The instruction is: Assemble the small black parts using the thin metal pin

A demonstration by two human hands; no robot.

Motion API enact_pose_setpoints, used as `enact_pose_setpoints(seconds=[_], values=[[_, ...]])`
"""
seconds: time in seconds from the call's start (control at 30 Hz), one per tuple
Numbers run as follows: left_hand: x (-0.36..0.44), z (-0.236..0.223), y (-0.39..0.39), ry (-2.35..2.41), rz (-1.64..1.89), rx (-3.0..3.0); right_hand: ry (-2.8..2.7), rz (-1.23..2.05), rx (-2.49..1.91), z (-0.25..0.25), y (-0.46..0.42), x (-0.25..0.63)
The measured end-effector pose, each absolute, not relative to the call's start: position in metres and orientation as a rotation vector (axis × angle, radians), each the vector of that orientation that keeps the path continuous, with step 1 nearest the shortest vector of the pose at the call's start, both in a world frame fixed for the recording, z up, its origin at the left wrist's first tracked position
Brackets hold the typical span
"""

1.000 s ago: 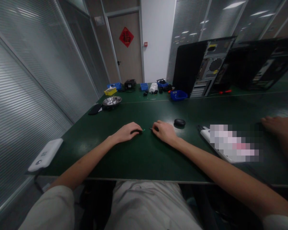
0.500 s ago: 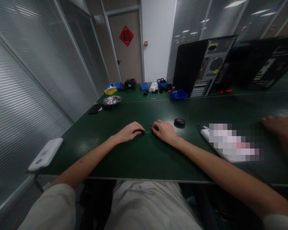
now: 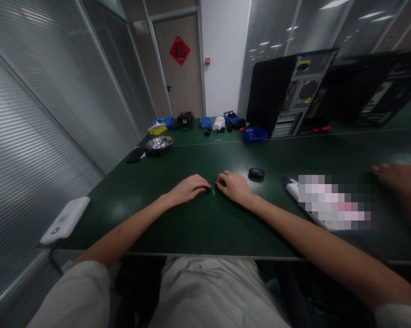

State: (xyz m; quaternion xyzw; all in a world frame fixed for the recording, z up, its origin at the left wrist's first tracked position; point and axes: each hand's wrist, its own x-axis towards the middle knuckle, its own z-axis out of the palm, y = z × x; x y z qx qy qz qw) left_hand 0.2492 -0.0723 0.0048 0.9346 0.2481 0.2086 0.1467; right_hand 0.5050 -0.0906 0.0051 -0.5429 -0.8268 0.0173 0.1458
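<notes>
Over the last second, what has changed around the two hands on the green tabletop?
The left bare hand slid rightward, closer to the right one, and the tiny green piece at its fingertips went with it. Nothing was visibly picked up or let go. The right bare hand and glossy black oval object stayed about where they were.

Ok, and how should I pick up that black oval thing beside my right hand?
I'd pinch the black oval thing across its middle, near and far edges, coming from above with your right hand. It lies low and flat with rounded sides, and looks longer sideways, so that span seems narrowest.
</notes>
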Motion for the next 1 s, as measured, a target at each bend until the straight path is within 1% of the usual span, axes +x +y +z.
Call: enact_pose_setpoints(seconds=[0.37, 0.53, 0.63, 0.77, 0.9, 1.0], values=[[0.264, 0.006, -0.089, 0.524, 0.56, 2.685, -2.354, 0.033, -1.547, -0.002, -0.087, 0.504], [0.259, 0.006, -0.081, 0.651, 0.469, 2.771, -2.354, 0.045, -1.542, 0.001, -0.088, 0.505], [0.226, 0.002, -0.052, 0.948, 0.467, 2.788, -2.372, 0.067, -1.545, 0.004, -0.09, 0.506], [0.136, -0.004, -0.007, 1.646, 0.447, 2.654, -2.385, 0.09, -1.532, 0.005, -0.09, 0.507], [0.033, -0.011, 0.01, 2.455, 0.436, 2.181, -2.387, 0.104, -1.506, 0.006, -0.09, 0.508], [-0.012, -0.018, 0.009, 2.76, 0.531, 1.853, -2.392, 0.117, -1.507, 0.006, -0.091, 0.508]])
